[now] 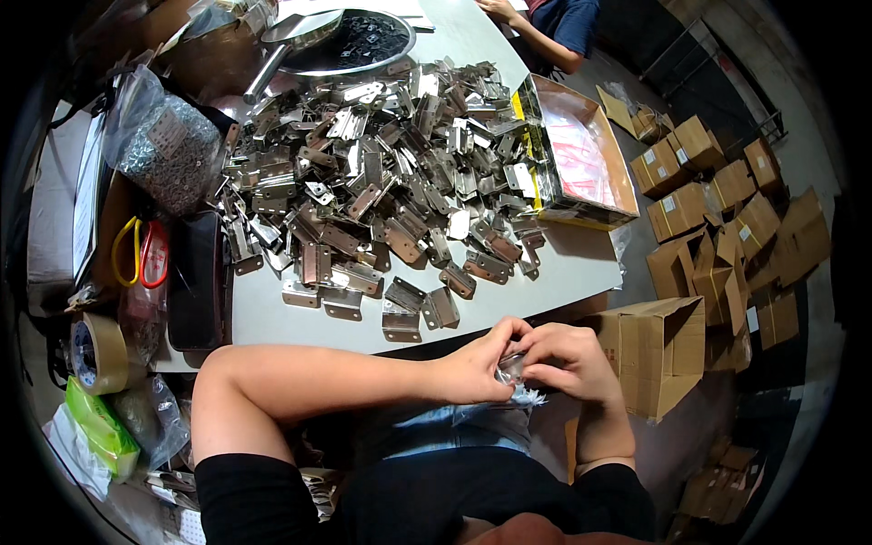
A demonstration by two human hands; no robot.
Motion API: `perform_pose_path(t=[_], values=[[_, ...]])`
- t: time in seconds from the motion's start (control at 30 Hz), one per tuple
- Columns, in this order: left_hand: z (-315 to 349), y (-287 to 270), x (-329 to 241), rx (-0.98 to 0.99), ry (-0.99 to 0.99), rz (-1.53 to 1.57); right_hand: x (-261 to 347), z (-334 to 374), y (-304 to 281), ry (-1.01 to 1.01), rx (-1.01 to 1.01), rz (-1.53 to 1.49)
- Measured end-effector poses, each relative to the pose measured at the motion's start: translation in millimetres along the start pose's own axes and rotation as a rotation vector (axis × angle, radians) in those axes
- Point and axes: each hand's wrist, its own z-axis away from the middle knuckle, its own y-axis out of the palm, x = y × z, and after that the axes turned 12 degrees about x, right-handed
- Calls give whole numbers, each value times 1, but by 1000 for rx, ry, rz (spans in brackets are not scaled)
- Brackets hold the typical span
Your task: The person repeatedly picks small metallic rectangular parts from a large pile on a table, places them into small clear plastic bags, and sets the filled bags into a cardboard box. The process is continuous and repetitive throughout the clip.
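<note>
In front of my body, past the table's near edge, my left hand [480, 367] and my right hand [570, 363] meet around a small, shiny, crumpled clear plastic bag [510, 366]. Both hands are closed on it, fingers pinching from either side. Whether anything lies inside the bag is hidden by my fingers. Beyond them, a large heap of bent metal brackets [363, 173] with drilled holes covers much of the grey table [563, 263]. A few loose brackets [401, 322] lie at the heap's near side, closest to my hands.
Right of the heap stands an open box [627, 186] of clear bags with red marks. A pan of dark small parts [359, 44] sits far back. Left are a bag of small metal pieces [173, 141], scissors [153, 254] and tape [98, 352]. Cartons [668, 350] stand right; another person's arm [545, 45] shows behind.
</note>
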Motion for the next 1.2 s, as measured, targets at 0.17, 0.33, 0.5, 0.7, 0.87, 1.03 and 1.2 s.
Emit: perform_pose_path(t=[0.17, 0.33, 0.5, 0.7, 0.87, 1.03, 1.2], values=[[2, -3, -1, -9, -65, 12, 7, 3, 4, 185, -143, -181], [4, -1, -9, 54, -145, 179, 8, -1, 2, 202, -4, -145], [2, 2, 6, 87, -170, 192, 2, -11, 5, 179, 105, -66], [3, 1, 3, 147, -322, 376, -10, -44, -18, -1, 86, 146], [5, 7, 2, 229, -351, 32, -4, -102, 3, -246, -43, 776], [4, 5, 4, 201, -400, -25, -18, -95, 6, -178, -75, 678], [9, 8, 17, 133, -312, -64, -16, -62, 21, 195, -352, 170]])
